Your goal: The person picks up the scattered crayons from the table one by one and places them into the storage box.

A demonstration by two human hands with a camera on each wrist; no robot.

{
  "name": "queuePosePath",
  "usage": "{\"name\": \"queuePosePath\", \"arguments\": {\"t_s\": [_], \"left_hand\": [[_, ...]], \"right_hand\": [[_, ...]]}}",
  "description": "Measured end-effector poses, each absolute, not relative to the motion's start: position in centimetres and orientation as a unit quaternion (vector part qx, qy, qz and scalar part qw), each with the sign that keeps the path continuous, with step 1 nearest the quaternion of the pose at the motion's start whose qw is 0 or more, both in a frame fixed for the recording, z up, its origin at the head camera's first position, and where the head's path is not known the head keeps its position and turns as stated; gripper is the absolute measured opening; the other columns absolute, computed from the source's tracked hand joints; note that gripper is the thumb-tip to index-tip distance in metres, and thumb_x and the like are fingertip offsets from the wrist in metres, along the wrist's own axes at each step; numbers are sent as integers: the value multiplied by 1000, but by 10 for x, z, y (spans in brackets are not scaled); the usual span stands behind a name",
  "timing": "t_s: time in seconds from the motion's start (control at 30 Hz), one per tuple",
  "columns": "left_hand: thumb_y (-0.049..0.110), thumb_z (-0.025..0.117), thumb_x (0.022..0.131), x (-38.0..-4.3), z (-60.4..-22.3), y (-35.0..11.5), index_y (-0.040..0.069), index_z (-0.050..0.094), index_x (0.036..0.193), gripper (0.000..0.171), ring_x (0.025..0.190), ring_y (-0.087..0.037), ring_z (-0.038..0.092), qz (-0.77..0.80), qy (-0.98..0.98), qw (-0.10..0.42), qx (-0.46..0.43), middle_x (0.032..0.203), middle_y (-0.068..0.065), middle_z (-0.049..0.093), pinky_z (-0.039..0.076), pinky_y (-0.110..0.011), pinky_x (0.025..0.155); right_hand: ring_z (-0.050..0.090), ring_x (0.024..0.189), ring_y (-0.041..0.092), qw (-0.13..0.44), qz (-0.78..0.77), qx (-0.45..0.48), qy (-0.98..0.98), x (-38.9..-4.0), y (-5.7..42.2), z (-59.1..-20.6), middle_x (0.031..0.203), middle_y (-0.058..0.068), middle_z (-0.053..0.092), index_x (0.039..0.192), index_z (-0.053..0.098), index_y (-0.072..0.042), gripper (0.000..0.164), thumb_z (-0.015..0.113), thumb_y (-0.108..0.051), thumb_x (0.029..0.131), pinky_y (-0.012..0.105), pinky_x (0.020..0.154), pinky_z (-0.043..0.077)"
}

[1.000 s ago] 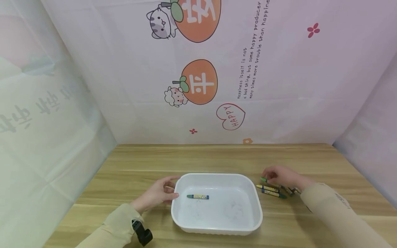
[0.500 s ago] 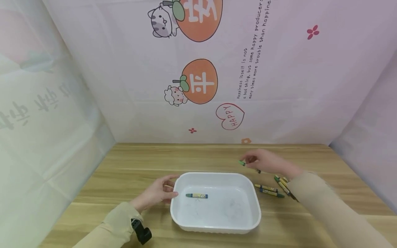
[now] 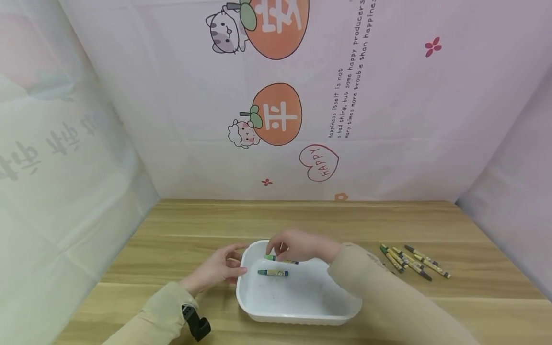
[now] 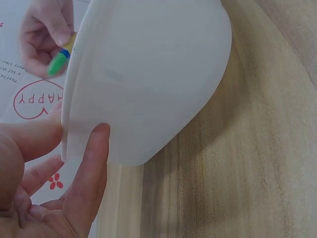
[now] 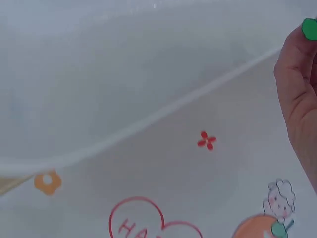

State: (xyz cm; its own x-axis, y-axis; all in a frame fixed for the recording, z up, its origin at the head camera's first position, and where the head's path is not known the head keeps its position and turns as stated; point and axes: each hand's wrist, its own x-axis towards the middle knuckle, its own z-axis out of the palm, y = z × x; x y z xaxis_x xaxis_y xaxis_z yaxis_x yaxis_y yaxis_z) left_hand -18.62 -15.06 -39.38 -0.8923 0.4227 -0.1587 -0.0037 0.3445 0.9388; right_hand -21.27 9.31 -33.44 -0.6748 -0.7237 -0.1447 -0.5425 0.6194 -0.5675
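A white plastic tray (image 3: 297,318) stands on the table. My left hand (image 3: 215,269) holds its left end, thumb at the rim and a finger against the outer wall in the left wrist view. Over the tray's far left part, my right hand (image 3: 297,244) pinches a light green crayon (image 3: 291,262) with a yellow wrapper. Its green tip (image 4: 58,64) shows beyond the rim in the left wrist view. Just nearer than it, a dark green crayon (image 3: 273,272) lies on the tray floor. The right sleeve hides the tray's right side.
Several loose crayons (image 3: 414,262) lie in a scattered group on the wooden table (image 3: 207,225), right of the tray. A printed cloth (image 3: 366,167) hangs behind the table, with more cloth at both sides.
My right hand has picked up the light green crayon from the right-hand group and carried it left over the tray. The left hand stays at the tray's end.
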Motion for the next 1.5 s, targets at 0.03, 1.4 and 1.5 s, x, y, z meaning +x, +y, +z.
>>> {"name": "queuePosePath", "arguments": {"t_s": [0.03,1.4,1.5], "left_hand": [[4,66,87,-186,-394,-151,0,37,141,62,91,-21,63,558,797,192,132,113,-22,55,62,-37,71],[3,67,86,-187,-397,-150,-1,37,141,62,90,-20,64,559,795,187,141,113,-22,55,62,-39,72],[3,67,86,-187,-397,-149,0,38,141,62,89,-19,64,557,799,184,137,112,-21,56,62,-38,71]], "right_hand": [[54,81,10,187,-244,-357,882,-213,89,-339,82,-5,58,104,69,-14,20,65,-4,88,18,69,51],[59,87,10,141,-289,-365,874,-211,106,-323,85,-5,62,107,66,-12,20,66,-9,87,20,76,54],[59,87,10,126,-309,-358,872,-208,125,-312,86,-3,63,109,66,-12,21,65,-10,88,21,78,55]]}}
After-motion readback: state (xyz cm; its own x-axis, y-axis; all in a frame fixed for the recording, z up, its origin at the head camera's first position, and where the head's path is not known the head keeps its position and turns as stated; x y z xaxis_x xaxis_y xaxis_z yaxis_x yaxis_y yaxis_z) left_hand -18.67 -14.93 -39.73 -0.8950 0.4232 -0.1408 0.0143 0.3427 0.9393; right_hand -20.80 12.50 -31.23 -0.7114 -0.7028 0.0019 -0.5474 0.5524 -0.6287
